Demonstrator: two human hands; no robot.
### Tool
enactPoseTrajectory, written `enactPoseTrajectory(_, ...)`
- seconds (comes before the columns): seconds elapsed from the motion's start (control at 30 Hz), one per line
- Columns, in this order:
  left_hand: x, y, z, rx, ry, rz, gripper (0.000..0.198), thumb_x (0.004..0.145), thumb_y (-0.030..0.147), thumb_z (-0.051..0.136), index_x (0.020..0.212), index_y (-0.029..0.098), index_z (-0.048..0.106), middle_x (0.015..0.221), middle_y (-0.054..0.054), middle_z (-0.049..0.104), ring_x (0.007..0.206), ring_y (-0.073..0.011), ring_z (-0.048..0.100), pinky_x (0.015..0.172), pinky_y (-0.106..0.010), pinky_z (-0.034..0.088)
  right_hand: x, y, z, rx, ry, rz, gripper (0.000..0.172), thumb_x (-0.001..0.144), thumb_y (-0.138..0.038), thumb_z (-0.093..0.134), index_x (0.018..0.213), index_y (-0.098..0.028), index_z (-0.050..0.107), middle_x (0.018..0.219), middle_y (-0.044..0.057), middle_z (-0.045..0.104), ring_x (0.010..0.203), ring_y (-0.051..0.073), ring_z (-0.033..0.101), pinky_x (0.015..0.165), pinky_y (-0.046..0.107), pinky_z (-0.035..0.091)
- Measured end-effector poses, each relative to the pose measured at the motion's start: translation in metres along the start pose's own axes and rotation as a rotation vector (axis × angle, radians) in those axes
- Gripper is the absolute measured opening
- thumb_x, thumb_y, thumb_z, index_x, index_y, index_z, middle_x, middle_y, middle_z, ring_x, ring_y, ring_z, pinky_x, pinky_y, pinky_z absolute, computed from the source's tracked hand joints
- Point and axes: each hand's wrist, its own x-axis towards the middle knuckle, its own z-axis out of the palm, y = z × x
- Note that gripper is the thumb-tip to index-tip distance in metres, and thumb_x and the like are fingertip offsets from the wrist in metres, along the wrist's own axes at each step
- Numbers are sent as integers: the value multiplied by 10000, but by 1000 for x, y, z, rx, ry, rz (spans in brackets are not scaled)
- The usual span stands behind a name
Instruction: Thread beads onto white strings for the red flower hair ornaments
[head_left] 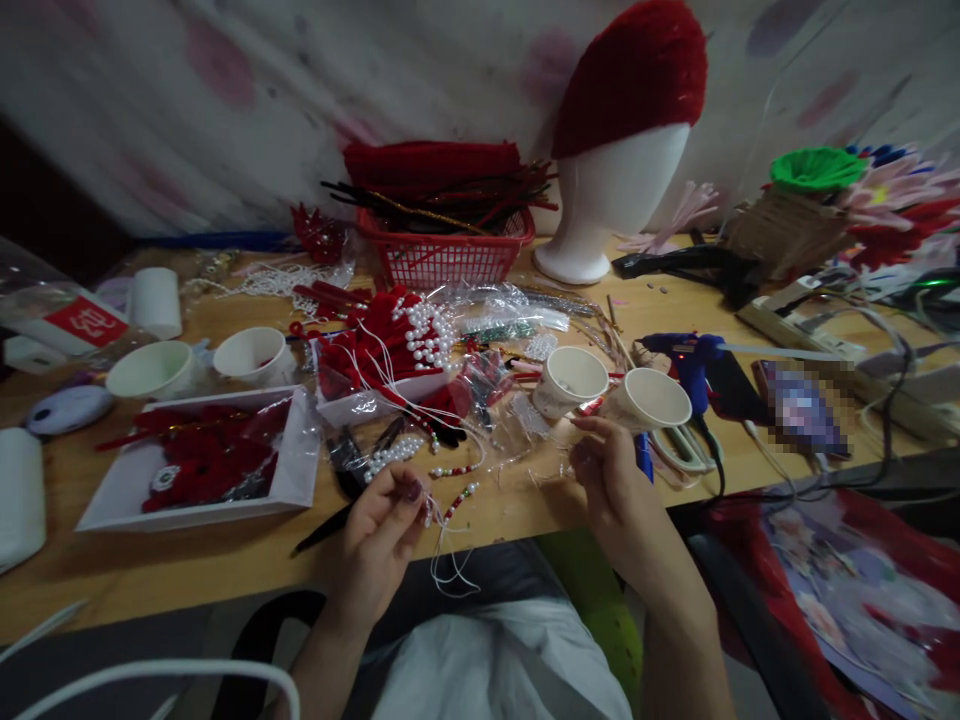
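My left hand (386,530) is closed in a pinch on a beaded string (459,500). Red and white beads are threaded along it, and its loose white thread ends (450,575) hang over the table's front edge. My right hand (615,485) is raised just in front of two white paper cups, the left cup (574,382) and the right cup (649,400). Its fingers are bent together; whatever they pinch is too small to make out. Another beaded strand (459,470) lies between my hands, near a cluster of white pearl beads (396,455).
A white box of red pieces (289,480) stands left, with paper cups (255,357) behind. Farther back are a red basket (450,262) and a white foam head (619,200) with a red cap. A blue glue gun (694,365), phone (802,405) and cables lie right.
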Motion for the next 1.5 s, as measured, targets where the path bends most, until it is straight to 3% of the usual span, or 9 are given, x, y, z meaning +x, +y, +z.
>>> enactPoseTrajectory(0.1, 2, -1, -1, -19, 4, -14, 334, 616, 327, 931, 757, 153, 684, 699, 34, 608, 583, -38, 535, 584, -106, 471, -5, -11, 3, 110, -22, -50, 318, 991, -199, 409, 1308, -183, 420, 855, 54, 687, 764, 192, 683, 697, 300, 546)
enactPoseTrajectory(0.23, 8, -1, -6, -44, 6, -40, 357, 573, 328, 953, 732, 149, 688, 660, 34, 608, 561, -44, 542, 557, -110, 483, -9, -37, 18, 265, 53, -71, 34, 965, -223, 589, 980, -234, 617, 742, -3, 715, 569, 137, 644, 548, 225, 487)
enactPoseTrajectory(0.27, 9, -1, -7, -46, 5, -43, 357, 564, 326, 958, 727, 151, 692, 654, 34, 608, 562, -45, 545, 562, -110, 489, -9, -44, 24, 289, 55, -100, 42, 959, -213, 602, 930, -232, 627, 679, -21, 683, 522, 124, 604, 518, 219, 458)
enactPoseTrajectory(0.43, 14, 1, -9, -70, -21, -68, 321, 565, 308, 959, 717, 161, 717, 710, 24, 635, 636, -64, 590, 648, -145, 542, -3, -68, 53, 443, -140, -208, 121, 975, -152, 466, 932, -212, 562, 759, 14, 643, 608, 134, 564, 532, 238, 436)
enactPoseTrajectory(0.57, 15, 2, -10, -126, -39, -111, 282, 571, 268, 959, 700, 161, 732, 797, -1, 671, 703, -81, 626, 670, -145, 543, 0, -69, 65, 549, -305, -216, 110, 970, -147, 443, 944, -207, 532, 770, 12, 633, 640, 133, 566, 570, 249, 451)
enactPoseTrajectory(0.8, 14, 4, -9, -109, -71, -137, 213, 628, 246, 928, 682, 170, 737, 772, 11, 626, 670, -68, 586, 628, -129, 508, 2, -62, 70, 671, -339, -214, 109, 934, -123, 498, 880, -210, 534, 652, -56, 522, 504, 82, 420, 469, 219, 335)
enactPoseTrajectory(1.13, 15, 6, -9, -80, -46, -166, 215, 631, 248, 924, 665, 162, 730, 766, 17, 612, 629, -60, 594, 582, -122, 513, 2, -61, 72, 740, -388, -125, 118, 938, -138, 502, 868, -195, 578, 655, -39, 552, 541, 88, 472, 487, 212, 364)
enactPoseTrajectory(1.5, 15, 5, -12, -150, -149, -173, 164, 735, 232, 861, 725, 152, 719, 783, 16, 636, 666, -58, 610, 598, -116, 543, 3, -61, 72, 850, -425, -127, 90, 937, -125, 520, 881, -169, 576, 638, -76, 488, 524, 39, 404, 467, 152, 302)
